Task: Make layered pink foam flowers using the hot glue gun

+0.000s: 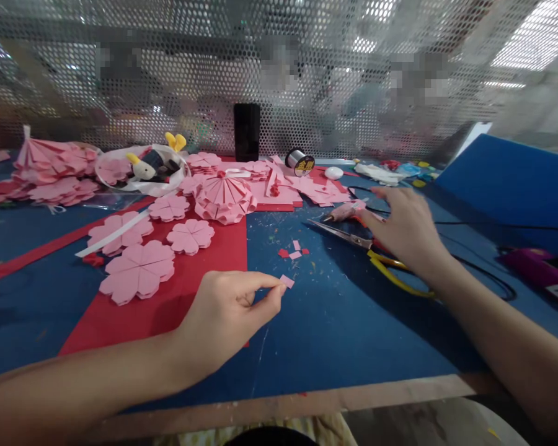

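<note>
My left hand (230, 319) is closed in a pinch on a small pink paper scrap (287, 281), held just above the blue table surface (335, 322). My right hand (407, 229) reaches out to the right with fingers spread, lying over the yellow-handled scissors (353, 238) and touching a pink glue gun (346, 212). Whether it grips either one is unclear. A few small pink and red paper bits (294, 251) lie between the hands.
Pink folded paper flowers (139, 269) lie on a red sheet (199, 272) at left, with more pink pieces (223, 195) behind. A thread spool (300, 162), black cylinder (247, 131), plush toy (151, 166), black cable (483, 272) and magenta device (539, 266) surround them. A perforated screen stands behind.
</note>
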`<move>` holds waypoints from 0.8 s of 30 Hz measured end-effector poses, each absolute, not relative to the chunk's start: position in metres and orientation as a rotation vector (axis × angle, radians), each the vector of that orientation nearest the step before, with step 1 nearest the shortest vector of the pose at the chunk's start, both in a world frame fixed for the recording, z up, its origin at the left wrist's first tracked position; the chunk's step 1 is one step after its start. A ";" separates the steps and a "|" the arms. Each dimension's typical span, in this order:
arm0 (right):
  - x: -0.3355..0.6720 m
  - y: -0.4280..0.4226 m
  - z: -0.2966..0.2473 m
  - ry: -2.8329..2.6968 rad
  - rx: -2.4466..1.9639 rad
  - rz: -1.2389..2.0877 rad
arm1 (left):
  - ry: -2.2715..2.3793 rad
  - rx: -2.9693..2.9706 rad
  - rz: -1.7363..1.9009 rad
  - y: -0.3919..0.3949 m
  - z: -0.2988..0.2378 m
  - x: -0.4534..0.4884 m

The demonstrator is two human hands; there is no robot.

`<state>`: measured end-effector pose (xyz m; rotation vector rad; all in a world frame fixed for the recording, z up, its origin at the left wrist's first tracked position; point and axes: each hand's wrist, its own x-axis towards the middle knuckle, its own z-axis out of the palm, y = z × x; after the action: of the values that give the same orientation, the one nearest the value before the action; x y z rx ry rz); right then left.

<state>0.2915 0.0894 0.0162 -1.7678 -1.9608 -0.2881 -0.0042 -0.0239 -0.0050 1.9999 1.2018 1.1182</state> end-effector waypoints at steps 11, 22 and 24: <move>0.206 0.017 0.035 -2.278 -0.955 0.737 | 1.228 1.895 1.128 -0.024 -0.005 -0.006; 0.206 0.020 0.030 -2.230 -1.198 0.911 | 1.264 1.991 1.155 -0.019 -0.003 -0.007; 0.206 0.021 0.028 -2.250 -1.179 0.892 | 1.270 2.023 1.167 -0.018 -0.003 -0.007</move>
<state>0.2065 0.0209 0.0276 -1.1794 -2.2505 0.8919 -0.0070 -0.0184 -0.0033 2.0233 1.2696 1.1668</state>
